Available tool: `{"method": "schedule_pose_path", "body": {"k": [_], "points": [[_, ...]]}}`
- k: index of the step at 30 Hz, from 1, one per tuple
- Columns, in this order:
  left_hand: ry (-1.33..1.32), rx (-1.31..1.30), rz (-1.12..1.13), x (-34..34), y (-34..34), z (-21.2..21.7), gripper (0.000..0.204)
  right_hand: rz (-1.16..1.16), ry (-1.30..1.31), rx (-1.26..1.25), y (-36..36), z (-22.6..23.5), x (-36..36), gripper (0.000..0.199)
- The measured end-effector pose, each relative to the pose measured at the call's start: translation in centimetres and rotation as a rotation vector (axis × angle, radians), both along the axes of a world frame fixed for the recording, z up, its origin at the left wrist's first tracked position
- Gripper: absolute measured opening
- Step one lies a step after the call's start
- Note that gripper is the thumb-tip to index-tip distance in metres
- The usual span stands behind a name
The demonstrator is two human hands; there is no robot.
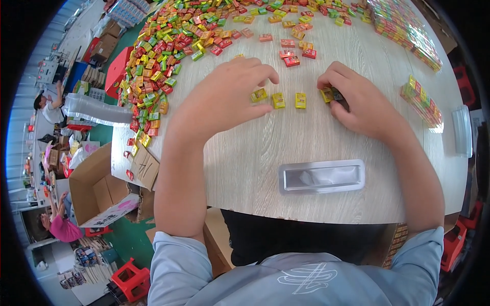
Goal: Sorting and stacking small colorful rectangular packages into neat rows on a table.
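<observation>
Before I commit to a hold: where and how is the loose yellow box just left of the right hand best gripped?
Probably by its two long sides, coming from above to pinch left and right. The yellow box runs lengthwise away from the person, and gaps separate it from the neighbouring box at left and the right hand, so a pinch should fit.

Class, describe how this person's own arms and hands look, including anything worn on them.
The left hand and right hand are bare: no gloves, rings or watch show. Both forearms are uncovered too. The left sleeve and right sleeve are short, pale grey-blue and plain, belonging to a shirt with a white line design on its front.
</observation>
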State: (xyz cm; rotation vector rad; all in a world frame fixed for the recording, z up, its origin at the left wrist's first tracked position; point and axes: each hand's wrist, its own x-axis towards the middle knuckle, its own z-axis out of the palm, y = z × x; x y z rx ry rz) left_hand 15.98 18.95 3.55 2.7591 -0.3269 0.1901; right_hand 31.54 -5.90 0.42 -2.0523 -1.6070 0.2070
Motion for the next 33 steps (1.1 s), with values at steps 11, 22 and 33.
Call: {"method": "schedule_pose_path", "body": {"k": [11, 22, 33], "points": [[0.367, -0.107, 0.371, -0.8, 1.2, 1.2, 0.030, -0.020, 0.035, -0.025, -0.1, 0.3, -0.3, 0.031], [0.254, -0.120, 0.391, -0.3, 3.1, 0.5, 0.031, -0.108, 0.089, -0.060, 0.2, 0.9, -0.5, 0.028], [-0.029, -0.103, 0.216, 1.0, 2.6, -1.9, 0.023, -0.156, -0.064, 0.049, 1.4, 3.2, -0.6, 0.015]]}}
